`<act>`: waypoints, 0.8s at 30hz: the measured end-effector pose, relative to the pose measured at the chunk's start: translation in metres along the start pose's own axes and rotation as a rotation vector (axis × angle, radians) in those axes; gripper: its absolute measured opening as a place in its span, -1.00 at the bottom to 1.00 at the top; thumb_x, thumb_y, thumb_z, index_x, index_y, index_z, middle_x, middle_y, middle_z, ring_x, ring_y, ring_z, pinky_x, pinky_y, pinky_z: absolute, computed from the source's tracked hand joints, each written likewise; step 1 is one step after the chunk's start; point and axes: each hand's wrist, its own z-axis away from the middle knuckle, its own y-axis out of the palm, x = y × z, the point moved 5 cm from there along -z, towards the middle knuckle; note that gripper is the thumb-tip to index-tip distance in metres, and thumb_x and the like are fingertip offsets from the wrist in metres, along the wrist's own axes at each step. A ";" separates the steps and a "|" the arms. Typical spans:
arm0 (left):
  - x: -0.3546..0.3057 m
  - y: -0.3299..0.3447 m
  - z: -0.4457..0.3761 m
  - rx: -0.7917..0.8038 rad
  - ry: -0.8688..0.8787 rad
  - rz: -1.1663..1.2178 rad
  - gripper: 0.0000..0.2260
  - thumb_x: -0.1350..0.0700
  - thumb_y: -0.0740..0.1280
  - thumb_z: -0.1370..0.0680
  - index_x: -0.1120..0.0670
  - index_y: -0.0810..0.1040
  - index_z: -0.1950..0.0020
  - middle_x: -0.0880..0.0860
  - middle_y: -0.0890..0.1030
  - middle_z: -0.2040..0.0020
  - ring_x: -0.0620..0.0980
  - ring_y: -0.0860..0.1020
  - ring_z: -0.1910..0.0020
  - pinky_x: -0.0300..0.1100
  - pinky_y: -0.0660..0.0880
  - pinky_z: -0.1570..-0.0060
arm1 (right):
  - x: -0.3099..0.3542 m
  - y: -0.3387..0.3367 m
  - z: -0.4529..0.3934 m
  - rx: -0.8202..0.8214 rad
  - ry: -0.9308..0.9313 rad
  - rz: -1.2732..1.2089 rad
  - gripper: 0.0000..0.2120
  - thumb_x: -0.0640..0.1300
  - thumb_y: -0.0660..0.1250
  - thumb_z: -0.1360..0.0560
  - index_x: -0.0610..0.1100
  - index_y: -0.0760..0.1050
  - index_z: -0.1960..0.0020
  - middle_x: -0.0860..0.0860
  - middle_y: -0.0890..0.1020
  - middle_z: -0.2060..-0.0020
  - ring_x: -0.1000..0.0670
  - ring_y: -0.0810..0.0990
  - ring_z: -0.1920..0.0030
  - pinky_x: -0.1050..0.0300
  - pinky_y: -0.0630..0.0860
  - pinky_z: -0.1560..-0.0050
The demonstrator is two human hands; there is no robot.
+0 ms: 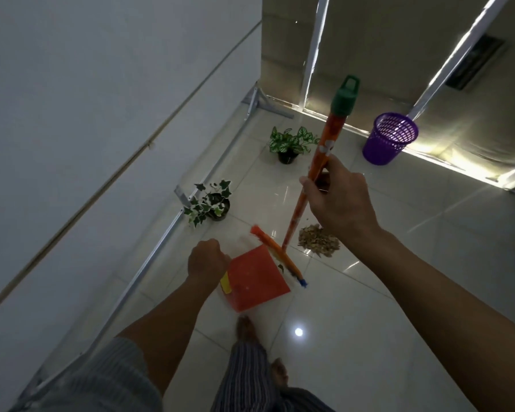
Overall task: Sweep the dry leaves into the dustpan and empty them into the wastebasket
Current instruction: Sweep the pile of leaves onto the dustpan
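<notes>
On white tiles, left hand (207, 258) gripping red dustpan (257, 279), yellow label unreadable, right hand (338, 200) gripping broom (315, 162).

Your left hand (206, 258) covers the dustpan's (254, 279) handle, so you cannot see how the fingers wrap it. Your right hand (338, 200) hides a stretch of the broom (306, 179) stick and the near edge of the leaf pile (317, 240). The broom's bristles are blurred against the pale floor (369, 307), and whether they touch the dustpan cannot be told. The yellow label on the dustpan is too small to read. Both your sleeves and trouser legs are cut off by the bottom edge, and your front foot (246, 327) is dim and blurred.
</notes>
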 end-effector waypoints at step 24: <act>-0.210 0.131 0.003 -0.015 -0.339 0.132 -0.81 0.09 0.41 -0.42 0.18 0.48 0.15 0.17 0.57 0.07 0.16 0.56 0.08 -0.09 0.52 0.13 | -0.198 -0.115 -0.169 0.153 -0.065 0.050 -0.74 -0.12 0.38 -0.59 -0.16 0.49 -0.25 -0.09 0.68 -0.01 -0.03 0.67 0.02 0.08 0.64 -0.07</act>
